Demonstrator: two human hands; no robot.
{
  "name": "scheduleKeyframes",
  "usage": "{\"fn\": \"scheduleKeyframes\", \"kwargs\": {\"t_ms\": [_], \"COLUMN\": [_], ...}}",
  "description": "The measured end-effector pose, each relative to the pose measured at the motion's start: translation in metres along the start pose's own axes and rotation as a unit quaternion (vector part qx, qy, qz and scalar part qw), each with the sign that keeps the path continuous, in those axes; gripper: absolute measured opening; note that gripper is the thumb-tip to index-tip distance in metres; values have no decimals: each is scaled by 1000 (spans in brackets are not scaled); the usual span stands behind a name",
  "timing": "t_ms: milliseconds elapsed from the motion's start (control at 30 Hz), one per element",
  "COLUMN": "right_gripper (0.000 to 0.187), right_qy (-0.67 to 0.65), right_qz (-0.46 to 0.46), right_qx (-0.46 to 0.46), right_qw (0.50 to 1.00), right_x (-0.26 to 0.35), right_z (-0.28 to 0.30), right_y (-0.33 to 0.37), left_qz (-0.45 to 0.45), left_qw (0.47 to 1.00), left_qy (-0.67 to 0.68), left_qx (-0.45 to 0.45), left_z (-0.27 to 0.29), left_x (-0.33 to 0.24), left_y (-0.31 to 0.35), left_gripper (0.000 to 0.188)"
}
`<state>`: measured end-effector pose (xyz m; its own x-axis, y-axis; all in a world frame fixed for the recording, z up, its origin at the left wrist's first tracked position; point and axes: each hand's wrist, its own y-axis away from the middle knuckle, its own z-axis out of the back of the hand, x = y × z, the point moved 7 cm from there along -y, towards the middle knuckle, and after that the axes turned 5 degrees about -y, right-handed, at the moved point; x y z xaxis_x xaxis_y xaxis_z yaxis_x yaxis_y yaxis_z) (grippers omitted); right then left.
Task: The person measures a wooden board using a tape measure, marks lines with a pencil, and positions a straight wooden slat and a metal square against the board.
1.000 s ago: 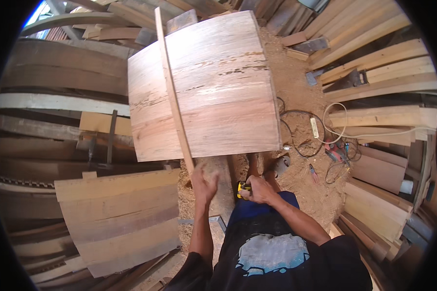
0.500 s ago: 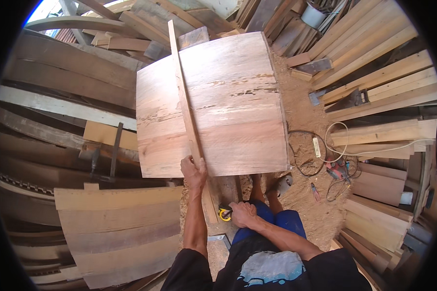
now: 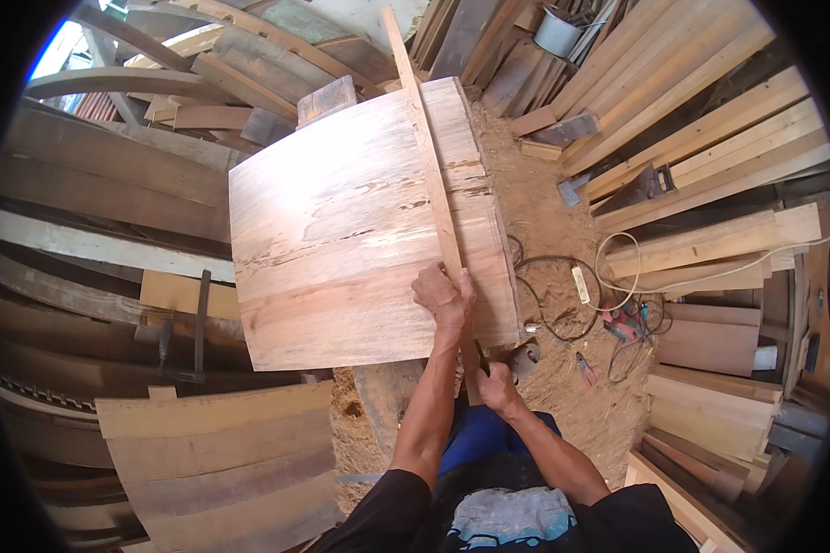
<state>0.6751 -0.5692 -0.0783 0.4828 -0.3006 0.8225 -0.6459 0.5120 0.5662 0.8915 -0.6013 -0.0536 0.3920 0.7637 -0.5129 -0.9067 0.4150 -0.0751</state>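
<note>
A long narrow wooden strip (image 3: 436,189) lies lengthwise across a wide pale wooden panel (image 3: 341,267), toward the panel's right side. The strip's far end juts past the panel, and its near end reaches toward my body. My left hand (image 3: 443,295) is closed over the strip, fingers bent against it, near the panel's close edge. Just beyond that edge, my right hand (image 3: 500,391) is closed beside the strip's near end. A thin dark stick-like thing (image 3: 480,354) pokes up from its fingers; its exact kind is unclear.
Curved planks (image 3: 221,452) are stacked along the left. Boards (image 3: 710,184) line the right side, with a handsaw (image 3: 641,189) among them. On the sawdust-covered floor lie a red power tool (image 3: 622,323), tangled cords, a white power strip (image 3: 580,285) and pliers (image 3: 586,369).
The strip has shifted right across the panel, with my left hand on it. My right hand has left the yellow tape measure and moved right and up to the strip's near end.
</note>
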Motion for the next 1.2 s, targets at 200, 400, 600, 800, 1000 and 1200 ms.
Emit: {"fn": "scheduleKeyframes", "kwargs": {"t_ms": [200,400,600,800,1000,1200], "right_gripper": [32,36,36,34,33,27], "right_qy": [2,74,81,120,32,-35], "right_qz": [-61,-33,-10,9,17,-76], "right_qx": [-24,22,45,69,18,72], "right_qw": [998,996,996,990,999,994], "right_x": [-40,14,9,6,23,1], "right_z": [19,0,-16,-29,-21,-24], "right_y": [-11,-11,-18,-22,-19,-20], "left_qz": [-13,-74,-159,-194,-185,-210], "left_qw": [995,995,986,981,983,977], "left_qy": [-45,-58,-41,-16,15,27], "left_qx": [90,19,31,5,5,22], "left_z": [-1,-8,-9,3,10,17], "left_x": [-28,-9,-3,11,12,31], "left_y": [-5,-41,-51,-52,-58,-68], "left_gripper": [69,86,81,73,74,71]}}
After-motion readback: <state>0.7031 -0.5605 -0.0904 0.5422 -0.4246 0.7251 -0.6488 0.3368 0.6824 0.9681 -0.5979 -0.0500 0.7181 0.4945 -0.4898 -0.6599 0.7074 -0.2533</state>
